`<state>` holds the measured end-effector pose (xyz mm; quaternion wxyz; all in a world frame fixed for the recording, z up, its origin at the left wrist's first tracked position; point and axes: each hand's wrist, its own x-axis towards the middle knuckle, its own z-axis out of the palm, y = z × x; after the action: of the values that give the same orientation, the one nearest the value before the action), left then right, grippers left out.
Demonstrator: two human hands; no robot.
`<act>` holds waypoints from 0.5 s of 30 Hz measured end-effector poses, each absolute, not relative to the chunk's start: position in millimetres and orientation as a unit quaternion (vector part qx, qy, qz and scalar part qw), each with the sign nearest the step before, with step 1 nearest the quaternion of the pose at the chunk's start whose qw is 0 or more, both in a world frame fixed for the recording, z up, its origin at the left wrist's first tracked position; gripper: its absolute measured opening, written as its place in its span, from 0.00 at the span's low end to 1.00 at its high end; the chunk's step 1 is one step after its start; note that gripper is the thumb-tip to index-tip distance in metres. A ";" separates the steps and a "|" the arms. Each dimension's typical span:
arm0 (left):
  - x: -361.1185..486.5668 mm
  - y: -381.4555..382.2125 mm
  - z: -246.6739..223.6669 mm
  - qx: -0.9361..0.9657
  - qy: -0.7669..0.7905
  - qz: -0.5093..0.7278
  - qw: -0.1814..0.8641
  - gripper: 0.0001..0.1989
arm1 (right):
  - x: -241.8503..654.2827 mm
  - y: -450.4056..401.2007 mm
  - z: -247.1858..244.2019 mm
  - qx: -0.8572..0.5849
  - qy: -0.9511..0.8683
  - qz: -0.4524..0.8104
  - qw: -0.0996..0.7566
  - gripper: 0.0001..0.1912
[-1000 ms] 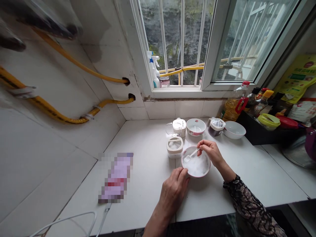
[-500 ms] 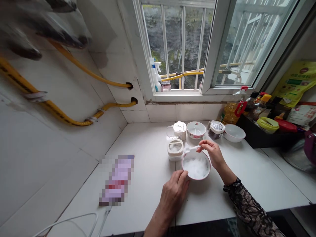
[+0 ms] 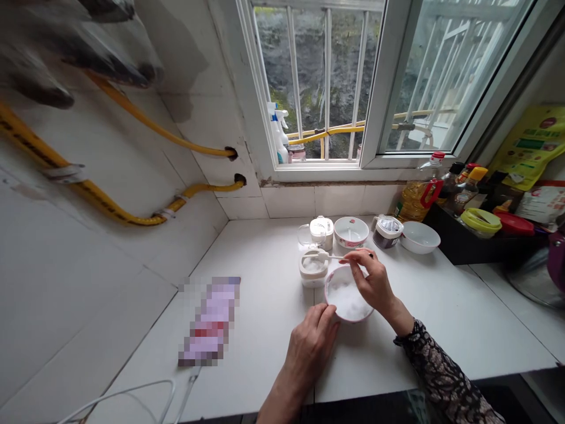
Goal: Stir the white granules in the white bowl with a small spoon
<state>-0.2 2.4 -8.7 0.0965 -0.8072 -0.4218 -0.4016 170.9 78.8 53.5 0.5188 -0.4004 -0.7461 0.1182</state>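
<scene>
The left hand [image 3: 311, 341] gripped a round white bowl [image 3: 352, 321] while the right hand [image 3: 375, 284] pinched a white spoon [image 3: 326, 256] at a square cream-rimmed jar [image 3: 312, 279], apparently for scooping, needing careful lowering.

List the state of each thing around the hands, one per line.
Left hand: touching the rim of the near bowl
Right hand: pinching the white spoon
White spoon: held, head at the front jar
Near bowl: upright, white contents
Front jar: upright, white contents
Oil bottle: upright, capped, partly filled
Window: slid open
</scene>
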 end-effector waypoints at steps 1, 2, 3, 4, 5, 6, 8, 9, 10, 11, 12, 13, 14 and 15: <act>-0.4 2.3 -9.0 -0.808 -0.421 -0.401 0.095 0.09 | 174.5 78.0 54.7 -0.421 -0.725 0.142 0.525 0.07; -0.6 2.2 -9.3 -0.809 -0.422 -0.400 0.092 0.09 | 178.5 77.3 55.6 -0.438 -0.708 0.164 0.529 0.07; -0.7 2.0 -9.6 -0.809 -0.423 -0.399 0.090 0.09 | 182.6 77.0 56.2 -0.452 -0.694 0.180 0.530 0.07; -0.9 1.9 -10.0 -0.810 -0.423 -0.397 0.087 0.10 | 186.4 77.2 56.3 -0.464 -0.687 0.187 0.527 0.07; -1.0 1.7 -10.3 -0.811 -0.423 -0.395 0.085 0.10 | 189.7 77.7 56.1 -0.475 -0.684 0.186 0.521 0.07; -1.2 1.5 -10.6 -0.812 -0.424 -0.392 0.083 0.10 | 192.2 78.6 55.4 -0.485 -0.686 0.179 0.512 0.07; -1.5 1.3 -11.1 -0.814 -0.426 -0.388 0.079 0.10 | 193.9 80.7 53.0 -0.500 -0.696 0.161 0.489 0.07; -1.7 1.2 -11.2 -0.814 -0.426 -0.388 0.077 0.10 | 193.1 81.7 51.4 -0.502 -0.706 0.156 0.475 0.07; -1.9 1.1 -11.2 -0.814 -0.426 -0.388 0.076 0.10 | 191.4 82.4 49.7 -0.499 -0.718 0.154 0.460 0.07; -1.9 1.1 -11.2 -0.814 -0.426 -0.388 0.075 0.10 | 189.1 82.8 48.0 -0.493 -0.732 0.157 0.444 0.07; -2.0 1.0 -11.0 -0.813 -0.426 -0.389 0.075 0.10 | 186.6 82.9 46.5 -0.485 -0.744 0.163 0.429 0.07; -1.9 1.0 -10.9 -0.814 -0.426 -0.389 0.075 0.10 | 184.2 82.8 45.2 -0.478 -0.755 0.172 0.416 0.08; -1.8 0.9 -10.7 -0.813 -0.425 -0.390 0.075 0.10 | 182.2 82.6 44.3 -0.473 -0.761 0.181 0.406 0.08; -1.7 0.9 -10.5 -0.813 -0.426 -0.390 0.076 0.09 | 181.0 82.3 44.0 -0.472 -0.761 0.190 0.402 0.08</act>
<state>-1.7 0.9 -10.5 0.0760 -0.8130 -0.4258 -0.3898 181.0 82.3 44.0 0.4016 -0.4720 -0.7615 0.1899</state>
